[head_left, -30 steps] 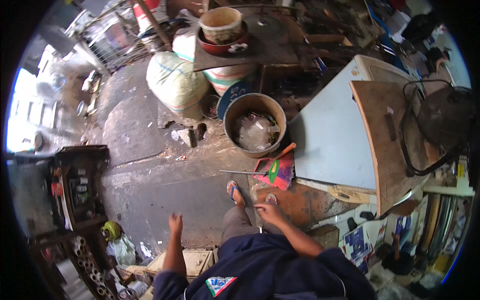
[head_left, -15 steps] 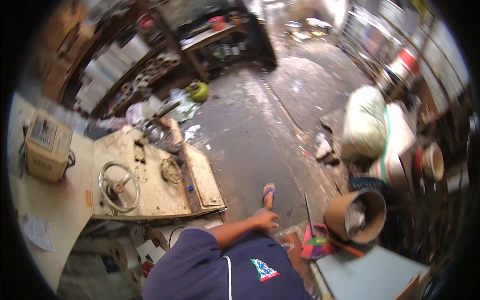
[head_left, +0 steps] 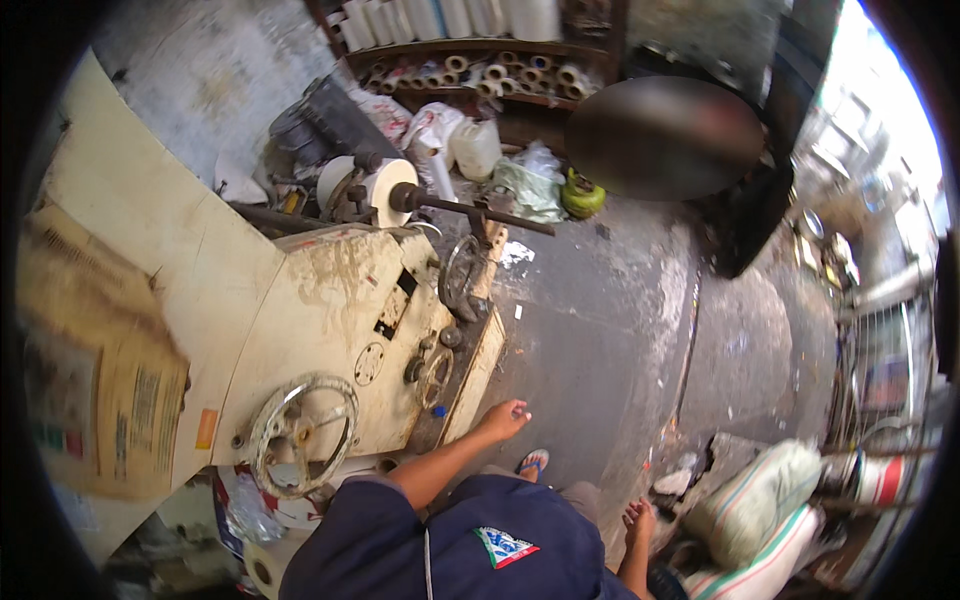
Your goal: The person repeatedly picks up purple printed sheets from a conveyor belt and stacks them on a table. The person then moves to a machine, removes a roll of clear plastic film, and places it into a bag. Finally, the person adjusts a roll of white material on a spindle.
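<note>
My left hand (head_left: 505, 419) hangs over the dark floor beside the front edge of a worn cream machine (head_left: 310, 320). Its fingers are loosely bent and hold nothing I can see. My right hand (head_left: 639, 519) is lower on the right, with loosely curled fingers a little apart and nothing visible in them. White woven sacks (head_left: 765, 500) lie to its right. On the machine front are a large metal handwheel (head_left: 304, 435) and a smaller handwheel (head_left: 434, 378), the latter nearest my left hand. At the machine's far end, a white roll (head_left: 388, 192) sits by a dark shaft (head_left: 480, 208).
Ahead, a shelf (head_left: 440, 48) carries several rolls, with plastic bags (head_left: 530, 185) and a green gas cylinder (head_left: 582, 194) below. A metal rack (head_left: 880, 370) stands at the right. Broken concrete (head_left: 715, 470) edges the floor near the sacks. My sandalled foot (head_left: 534, 462) shows below.
My view has swung left, so the machine and shelf fill more of it. The cardboard drum and dustpan have left view. My right hand has come into view beside my body.
</note>
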`<state>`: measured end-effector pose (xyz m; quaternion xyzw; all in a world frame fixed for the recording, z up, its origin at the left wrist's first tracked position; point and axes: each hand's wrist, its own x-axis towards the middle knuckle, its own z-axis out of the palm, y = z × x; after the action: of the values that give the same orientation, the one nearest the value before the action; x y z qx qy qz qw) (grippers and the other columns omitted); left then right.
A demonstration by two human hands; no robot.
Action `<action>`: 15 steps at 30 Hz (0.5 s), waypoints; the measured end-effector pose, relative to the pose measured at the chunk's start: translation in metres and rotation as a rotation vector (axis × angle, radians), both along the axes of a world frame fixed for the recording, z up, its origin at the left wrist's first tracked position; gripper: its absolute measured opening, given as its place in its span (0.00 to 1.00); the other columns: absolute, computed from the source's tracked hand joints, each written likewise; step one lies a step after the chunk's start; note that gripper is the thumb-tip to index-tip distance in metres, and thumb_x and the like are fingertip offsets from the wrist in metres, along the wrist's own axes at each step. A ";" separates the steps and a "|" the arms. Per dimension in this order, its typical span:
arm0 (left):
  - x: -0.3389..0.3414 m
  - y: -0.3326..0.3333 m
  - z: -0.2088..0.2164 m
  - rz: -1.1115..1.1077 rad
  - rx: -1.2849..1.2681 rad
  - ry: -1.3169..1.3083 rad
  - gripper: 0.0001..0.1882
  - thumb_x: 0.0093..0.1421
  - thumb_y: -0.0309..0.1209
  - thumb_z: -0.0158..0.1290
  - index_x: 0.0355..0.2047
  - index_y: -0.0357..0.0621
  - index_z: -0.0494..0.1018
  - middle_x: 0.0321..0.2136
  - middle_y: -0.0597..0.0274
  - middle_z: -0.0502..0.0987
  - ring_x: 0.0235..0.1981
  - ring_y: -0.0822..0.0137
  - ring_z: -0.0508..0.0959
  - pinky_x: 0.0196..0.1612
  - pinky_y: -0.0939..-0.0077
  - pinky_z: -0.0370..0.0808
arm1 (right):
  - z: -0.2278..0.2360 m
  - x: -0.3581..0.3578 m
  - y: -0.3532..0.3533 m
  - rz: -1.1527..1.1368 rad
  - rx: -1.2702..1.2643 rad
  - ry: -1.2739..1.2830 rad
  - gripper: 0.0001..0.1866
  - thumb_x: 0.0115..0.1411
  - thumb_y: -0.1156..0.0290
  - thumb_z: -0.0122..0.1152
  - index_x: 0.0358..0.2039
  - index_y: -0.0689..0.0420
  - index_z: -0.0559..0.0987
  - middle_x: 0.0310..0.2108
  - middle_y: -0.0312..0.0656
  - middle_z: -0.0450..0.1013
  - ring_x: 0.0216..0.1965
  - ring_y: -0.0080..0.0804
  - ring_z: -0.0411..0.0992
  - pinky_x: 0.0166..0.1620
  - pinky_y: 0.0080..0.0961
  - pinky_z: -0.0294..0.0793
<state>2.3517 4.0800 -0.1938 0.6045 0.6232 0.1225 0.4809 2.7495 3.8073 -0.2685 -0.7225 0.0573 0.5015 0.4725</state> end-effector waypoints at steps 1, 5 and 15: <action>0.006 0.011 -0.003 0.041 -0.006 -0.030 0.27 0.58 0.46 0.58 0.52 0.43 0.72 0.43 0.53 0.80 0.43 0.56 0.80 0.47 0.63 0.75 | 0.006 0.009 0.042 0.106 0.025 0.001 0.14 0.66 0.64 0.49 0.50 0.49 0.74 0.32 0.38 0.75 0.27 0.28 0.73 0.29 0.28 0.74; 0.047 0.063 0.003 0.195 0.015 -0.125 0.23 0.59 0.43 0.58 0.50 0.43 0.73 0.42 0.54 0.81 0.38 0.59 0.81 0.43 0.66 0.77 | -0.020 0.042 0.144 0.531 -0.119 -0.044 0.13 0.67 0.63 0.50 0.47 0.53 0.77 0.30 0.39 0.77 0.28 0.29 0.74 0.29 0.29 0.75; 0.121 0.291 -0.029 0.857 0.280 -0.052 0.16 0.58 0.39 0.59 0.43 0.46 0.76 0.35 0.56 0.81 0.32 0.60 0.82 0.37 0.66 0.78 | -0.010 0.218 0.507 0.952 -0.310 -0.202 0.10 0.60 0.70 0.51 0.33 0.58 0.80 0.25 0.41 0.76 0.22 0.29 0.72 0.22 0.30 0.73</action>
<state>2.4732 4.3711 -0.2230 0.3476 0.7826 0.4087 0.3158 2.9671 4.3138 -0.2782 -0.7747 -0.2505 0.5747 0.0821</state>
